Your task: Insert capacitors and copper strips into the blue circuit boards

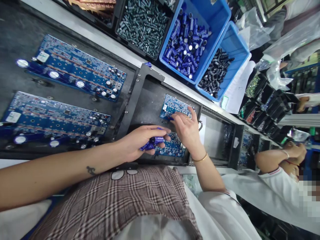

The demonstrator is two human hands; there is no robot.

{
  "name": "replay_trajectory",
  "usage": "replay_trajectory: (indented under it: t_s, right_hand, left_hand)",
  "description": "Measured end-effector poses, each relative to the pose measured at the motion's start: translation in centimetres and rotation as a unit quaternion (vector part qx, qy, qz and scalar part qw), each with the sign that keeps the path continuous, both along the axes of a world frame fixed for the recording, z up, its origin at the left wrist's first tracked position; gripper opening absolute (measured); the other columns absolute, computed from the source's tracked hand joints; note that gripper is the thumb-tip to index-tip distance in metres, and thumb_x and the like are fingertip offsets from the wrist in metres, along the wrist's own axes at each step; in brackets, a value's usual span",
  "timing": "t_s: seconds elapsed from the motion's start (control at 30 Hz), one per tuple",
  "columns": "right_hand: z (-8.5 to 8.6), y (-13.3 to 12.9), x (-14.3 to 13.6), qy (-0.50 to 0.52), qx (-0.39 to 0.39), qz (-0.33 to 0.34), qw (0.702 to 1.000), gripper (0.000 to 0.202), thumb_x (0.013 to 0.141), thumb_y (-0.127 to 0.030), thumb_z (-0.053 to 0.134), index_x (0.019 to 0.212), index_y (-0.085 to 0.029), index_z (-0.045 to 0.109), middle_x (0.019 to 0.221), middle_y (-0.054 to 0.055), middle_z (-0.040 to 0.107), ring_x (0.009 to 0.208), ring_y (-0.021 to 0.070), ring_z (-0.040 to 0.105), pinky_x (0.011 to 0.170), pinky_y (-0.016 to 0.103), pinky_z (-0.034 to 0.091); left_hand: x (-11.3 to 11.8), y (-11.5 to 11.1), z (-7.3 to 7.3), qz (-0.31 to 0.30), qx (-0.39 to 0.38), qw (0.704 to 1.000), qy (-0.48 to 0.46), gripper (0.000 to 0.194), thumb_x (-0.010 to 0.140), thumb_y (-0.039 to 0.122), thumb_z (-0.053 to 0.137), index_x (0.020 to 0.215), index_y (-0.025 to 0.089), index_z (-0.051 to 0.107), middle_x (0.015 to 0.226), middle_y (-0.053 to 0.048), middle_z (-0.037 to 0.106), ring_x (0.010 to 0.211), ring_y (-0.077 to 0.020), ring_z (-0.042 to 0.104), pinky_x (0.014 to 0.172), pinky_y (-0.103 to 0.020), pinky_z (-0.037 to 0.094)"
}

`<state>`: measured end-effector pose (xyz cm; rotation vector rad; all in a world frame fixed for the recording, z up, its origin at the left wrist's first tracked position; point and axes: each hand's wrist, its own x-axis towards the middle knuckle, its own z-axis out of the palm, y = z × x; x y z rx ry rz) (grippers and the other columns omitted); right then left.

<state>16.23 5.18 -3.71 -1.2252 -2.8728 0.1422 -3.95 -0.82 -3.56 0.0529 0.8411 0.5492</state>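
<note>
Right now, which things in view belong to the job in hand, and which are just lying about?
Apparently in the job:
blue capacitors, held in the left hand
far circuit board, at the right hand
near circuit board
large blue bin, holding similar capacitors

Seemingly just lying about:
clear plastic bag
white paper

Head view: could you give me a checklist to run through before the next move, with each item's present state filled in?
1. Left hand has parts in its grasp: ok, it holds several blue capacitors.
2. Right hand is at the far small board: ok, its fingers are over it.
3. Part between the right fingertips: cannot tell, the fingers hide it.
4. Near small board fully visible: not ok, the left hand and capacitors cover part.
5. Stock in the larger blue bin: ok, many similar capacitors inside.
</note>
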Motion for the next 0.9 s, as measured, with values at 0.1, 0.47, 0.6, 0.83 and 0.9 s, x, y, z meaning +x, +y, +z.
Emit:
replay_trajectory:
  t_s: [0.1, 0.47, 0.6, 0.83, 0.9]
  right_hand:
    - [1.7, -0.2, -0.5, 0.053, -0.046, -0.012, 0.997, 0.029, 0.101, -0.021, 0.042, 0.124, -0.023, 0.060, 0.120, 0.006, 0.070, 0.117, 0.0188, 0.062, 0.118, 0.051, 0.031]
    - [3.1, -1.2, -2.2, 0.109, -0.095, -0.074, 0.987, 0.019, 0.098, -0.024, 0.052, 0.108, -0.026, 0.067, 0.107, 0.002, 0.072, 0.106, 0.0182, 0.063, 0.101, 0.040, 0.042]
    - [-0.1, 0.1, -2.5, 0.080, -0.035, -0.089, 0.992, 0.019, 0.097, -0.022, 0.053, 0.107, -0.027, 0.068, 0.109, 0.001, 0.073, 0.104, 0.0190, 0.064, 0.104, 0.042, 0.037]
    - [-0.4, 0.3, -2.5, 0.088, -0.040, -0.067, 0.993, 0.020, 0.098, -0.022, 0.050, 0.105, -0.026, 0.068, 0.107, 0.001, 0.073, 0.102, 0.0178, 0.066, 0.110, 0.042, 0.035]
    - [-0.3, 0.4, -2.4, 0.084, -0.047, -0.062, 0.993, 0.020, 0.098, -0.021, 0.049, 0.105, -0.026, 0.067, 0.106, 0.001, 0.073, 0.102, 0.0172, 0.066, 0.111, 0.042, 0.035]
  left_hand:
    - [0.1, 0.0, 0.0, -0.019, 0.003, 0.999, 0.029, 0.025, 0.077, 0.024, 0.073, 0.100, 0.015, 0.072, 0.084, -0.005, 0.065, 0.057, -0.0094, 0.058, 0.033, -0.013, 0.033]
    - [-0.3, -0.2, -0.1, -0.005, 0.024, 0.999, 0.042, 0.024, 0.076, 0.027, 0.074, 0.095, 0.012, 0.074, 0.069, -0.003, 0.062, 0.059, -0.0114, 0.056, 0.039, -0.016, 0.037]
    - [-0.5, -0.1, 0.0, 0.021, -0.043, 0.999, -0.026, 0.020, 0.087, 0.027, 0.058, 0.092, 0.013, 0.072, 0.075, -0.007, 0.066, 0.067, -0.0174, 0.064, 0.046, -0.023, 0.049]
    - [-0.7, -0.2, 0.4, 0.025, -0.030, 0.999, -0.039, 0.014, 0.088, 0.024, 0.057, 0.087, 0.015, 0.066, 0.077, -0.004, 0.062, 0.058, -0.0153, 0.062, 0.039, -0.021, 0.047]
    - [-0.7, -0.3, 0.4, 0.023, -0.009, 0.999, -0.043, 0.014, 0.089, 0.025, 0.057, 0.091, 0.015, 0.066, 0.077, -0.005, 0.062, 0.057, -0.0142, 0.060, 0.038, -0.019, 0.046]
